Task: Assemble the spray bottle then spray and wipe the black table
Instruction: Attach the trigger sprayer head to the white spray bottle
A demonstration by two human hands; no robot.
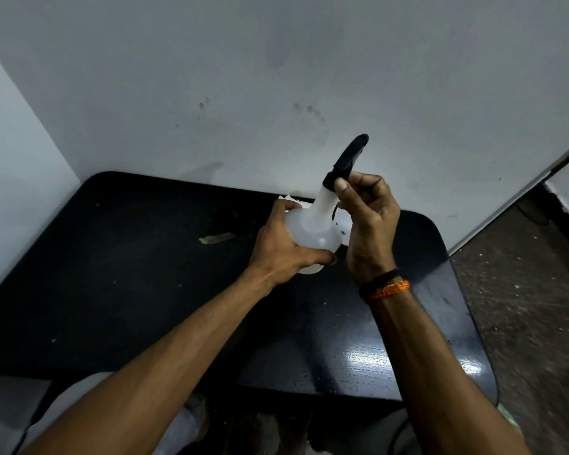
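Note:
A translucent white spray bottle (pixel 312 229) is held tilted above the black table (pixel 128 274). My left hand (pixel 286 247) grips its round body from the left and below. A black spray head (pixel 349 159) sits on the bottle's neck, its top pointing up toward the wall. My right hand (pixel 370 221) curls its fingers and thumb around the base of that spray head at the neck. A white cloth or paper (pixel 291 199) lies on the table behind the bottle, mostly hidden.
The table stands in a corner against a white wall (pixel 276 77). A small scrap (pixel 216 238) and specks of dirt lie on the tabletop. The front right of the table is shiny. Speckled floor (pixel 523 307) lies to the right.

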